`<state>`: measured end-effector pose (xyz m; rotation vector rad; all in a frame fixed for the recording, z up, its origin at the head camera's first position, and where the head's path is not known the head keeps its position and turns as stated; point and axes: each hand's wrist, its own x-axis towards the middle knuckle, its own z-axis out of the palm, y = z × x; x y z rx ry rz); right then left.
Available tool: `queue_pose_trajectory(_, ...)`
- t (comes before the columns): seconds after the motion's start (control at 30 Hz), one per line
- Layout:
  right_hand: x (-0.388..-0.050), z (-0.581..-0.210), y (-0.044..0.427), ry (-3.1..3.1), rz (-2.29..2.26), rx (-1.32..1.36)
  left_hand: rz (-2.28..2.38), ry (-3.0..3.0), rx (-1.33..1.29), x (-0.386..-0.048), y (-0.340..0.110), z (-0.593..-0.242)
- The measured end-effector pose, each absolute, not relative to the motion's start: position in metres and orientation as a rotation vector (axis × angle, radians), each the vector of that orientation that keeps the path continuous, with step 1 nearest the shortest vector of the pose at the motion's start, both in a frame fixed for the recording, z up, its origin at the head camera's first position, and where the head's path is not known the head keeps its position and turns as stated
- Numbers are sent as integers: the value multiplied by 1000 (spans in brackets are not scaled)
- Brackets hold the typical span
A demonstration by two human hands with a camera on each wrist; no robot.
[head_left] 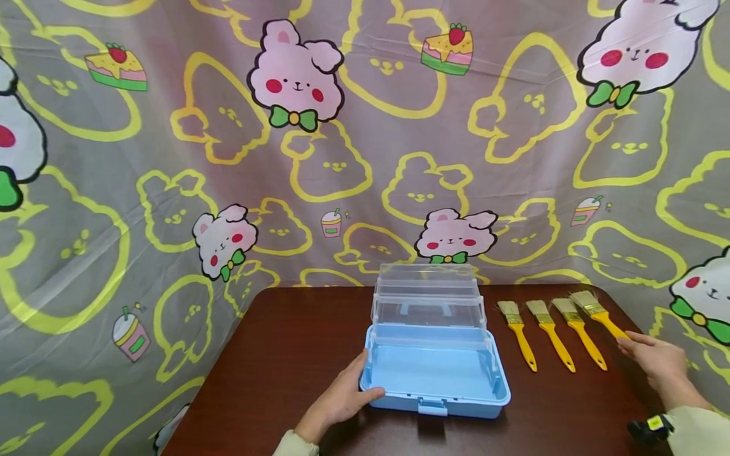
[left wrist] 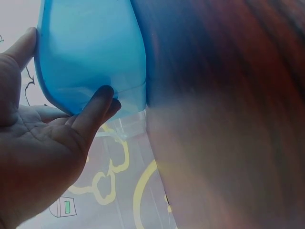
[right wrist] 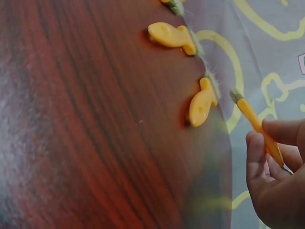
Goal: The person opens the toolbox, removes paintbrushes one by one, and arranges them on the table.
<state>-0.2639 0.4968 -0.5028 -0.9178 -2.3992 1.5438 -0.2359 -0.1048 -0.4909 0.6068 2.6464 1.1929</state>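
Observation:
A light-blue plastic toolbox (head_left: 393, 402) stands on the table with its clear lid (head_left: 426, 278) raised, and its bottom is bare. My left hand (head_left: 341, 398) holds its front left corner; in the left wrist view the thumb and fingers (left wrist: 97, 107) lie against the blue wall. At the right, my right hand (head_left: 664, 364) pinches the yellow handle of a paintbrush (head_left: 610, 326) near its end. The right wrist view shows this paintbrush (right wrist: 255, 121) between thumb and fingers, apart from the others. Its bristles are pale, with a metal band.
Three similar paintbrushes, a left one (head_left: 521, 342), a middle one (head_left: 552, 339) and a right one (head_left: 584, 335), lie in a row between toolbox and right hand. The dark brown table (head_left: 274, 354) meets a patterned curtain (head_left: 342, 158) behind and at the sides.

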Motion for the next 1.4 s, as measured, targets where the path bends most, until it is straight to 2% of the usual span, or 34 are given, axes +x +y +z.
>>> queue_pose_trajectory(0.63, -260, -519, 503, -2438, 1441, -970, 1157, 2671, 607, -236, -105, -493)
queue_pose_trajectory(1.1, -253, -514, 504, -2808, 829, -663, 1162, 2675, 598, -237, -107, -491)
queue_pose_trajectory(1.4, -249, -515, 512, -2865, 677, -564, 1151, 2666, 615, -237, -106, -491)
